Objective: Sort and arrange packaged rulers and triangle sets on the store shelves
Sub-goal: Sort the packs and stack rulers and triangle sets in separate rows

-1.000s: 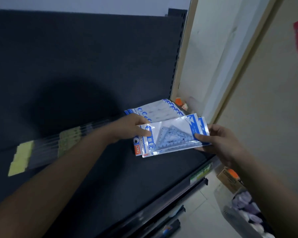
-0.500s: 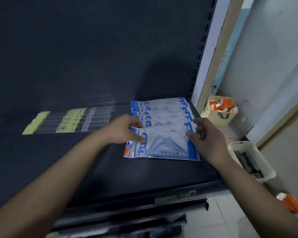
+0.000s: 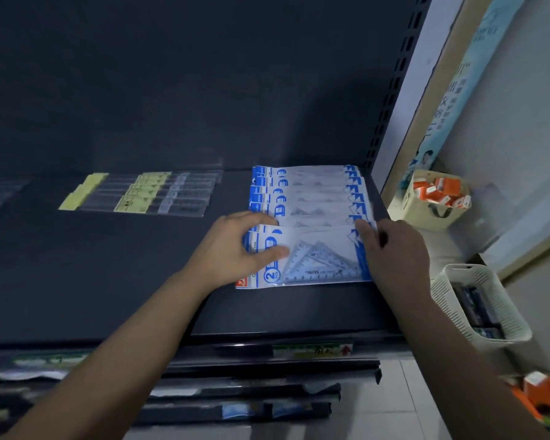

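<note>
L hand: thumb on top, fingers curled over left edge of front packet; pinches it.
R hand: fingers curled on pkt's right edge, thumb hidden; seems to grip.
Front packet: flat on shelf, right end, lapping the triangle row behind.
Risk: slick film, so a hard push back likely skews or bunches the row.
Count: triangle pkts abt 6, overlap blurs the no.; ruler packs abt 5, further left.

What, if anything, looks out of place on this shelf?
Nothing spilled or damaged. The ruler packs lie staggered: some yellow labels stick out further left than the others. The front triangle pack, gripped by the left hand and right hand, sits slightly left of its row.
</note>
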